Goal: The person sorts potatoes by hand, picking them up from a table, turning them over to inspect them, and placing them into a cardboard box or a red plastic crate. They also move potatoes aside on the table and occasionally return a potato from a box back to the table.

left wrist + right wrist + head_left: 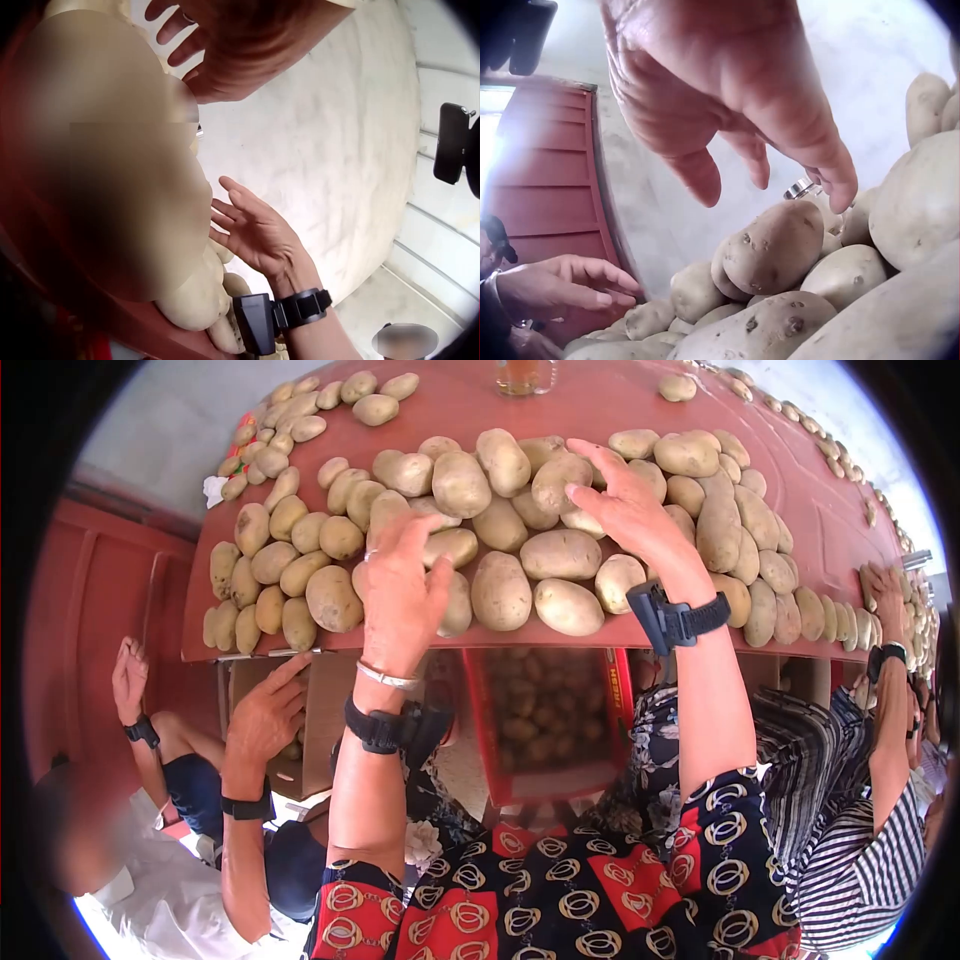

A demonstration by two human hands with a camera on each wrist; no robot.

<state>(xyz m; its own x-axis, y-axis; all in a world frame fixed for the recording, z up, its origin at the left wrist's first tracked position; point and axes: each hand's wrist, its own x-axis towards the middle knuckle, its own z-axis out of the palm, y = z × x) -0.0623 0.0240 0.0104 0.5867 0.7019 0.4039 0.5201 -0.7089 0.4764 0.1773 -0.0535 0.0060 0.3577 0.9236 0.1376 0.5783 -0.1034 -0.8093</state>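
Many tan potatoes [560,553] lie heaped along the front of a red table [440,415]. Over the left part of the heap is my left hand [402,585], its fingers loosely extended and the tips right at the potatoes; a ring shows on one finger in the left wrist view. My right hand [635,510] hovers over the heap with thumb and fingers spread. In the right wrist view, its fingertips hang just above a potato [776,247] on top of the pile, with nothing held. Potatoes nearest the camera blur in the left wrist view.
A glass mug with amber liquid [522,374] stands at the far edge. More potatoes [375,408] lie at the back left. Below the table is a red box [490,780] of potatoes, beside a cardboard box [315,750]. People sit on both sides, one hand [265,715] at the left.
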